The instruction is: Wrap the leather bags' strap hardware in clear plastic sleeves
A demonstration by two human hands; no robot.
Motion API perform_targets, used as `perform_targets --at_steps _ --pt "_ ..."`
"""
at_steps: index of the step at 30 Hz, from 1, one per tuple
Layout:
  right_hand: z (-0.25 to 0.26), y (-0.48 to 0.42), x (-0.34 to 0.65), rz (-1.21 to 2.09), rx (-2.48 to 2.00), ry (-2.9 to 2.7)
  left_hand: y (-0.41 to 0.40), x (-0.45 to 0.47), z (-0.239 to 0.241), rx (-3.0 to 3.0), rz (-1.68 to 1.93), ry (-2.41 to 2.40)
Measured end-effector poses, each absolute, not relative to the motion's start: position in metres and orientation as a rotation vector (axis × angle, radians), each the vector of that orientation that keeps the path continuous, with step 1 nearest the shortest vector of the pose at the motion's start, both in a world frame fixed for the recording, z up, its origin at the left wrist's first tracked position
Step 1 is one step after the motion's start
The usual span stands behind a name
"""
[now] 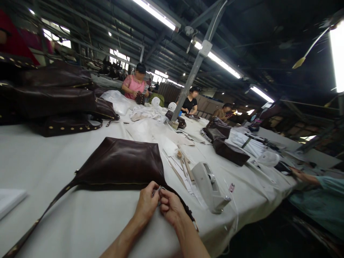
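Observation:
A dark brown leather bag (126,161) lies on the cloth-covered table in front of me, its zipper edge toward me. One strap with brass-coloured studs (53,202) runs off to the lower left; another strap (185,204) passes behind my right hand to a buckle-like end. At the bag's near right corner my left hand (146,201) and my right hand (171,207) meet, fingertips pinched together. Between them shows a small greyish piece, mostly hidden by the fingers; its kind is unclear. Both hands are closed.
A grey tape dispenser (205,186) stands right of my hands, beside paper strips (182,168). Stacked brown bags (53,100) fill the far left. A metal post (192,71) rises from the table. Co-workers sit beyond; a person's teal sleeve (328,186) is at right.

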State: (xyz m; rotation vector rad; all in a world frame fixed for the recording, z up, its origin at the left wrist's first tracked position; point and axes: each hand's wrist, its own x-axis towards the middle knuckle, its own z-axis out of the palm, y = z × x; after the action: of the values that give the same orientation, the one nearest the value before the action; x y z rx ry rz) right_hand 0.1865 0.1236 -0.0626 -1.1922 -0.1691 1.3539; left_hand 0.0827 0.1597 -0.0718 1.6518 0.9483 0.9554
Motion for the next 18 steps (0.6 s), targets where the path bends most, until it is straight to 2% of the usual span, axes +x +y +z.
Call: perform_targets --at_steps 10,18 --pt "-0.046 0.128 0.199 1.611 -0.927 -0.046 0.160 0.087 -0.078 1.551 0.996 0.973" --pt "-0.068 0.145 0.192 1.535 -1.068 -0.110 0.159 0.083 -0.076 1.675 0.981 0.991"
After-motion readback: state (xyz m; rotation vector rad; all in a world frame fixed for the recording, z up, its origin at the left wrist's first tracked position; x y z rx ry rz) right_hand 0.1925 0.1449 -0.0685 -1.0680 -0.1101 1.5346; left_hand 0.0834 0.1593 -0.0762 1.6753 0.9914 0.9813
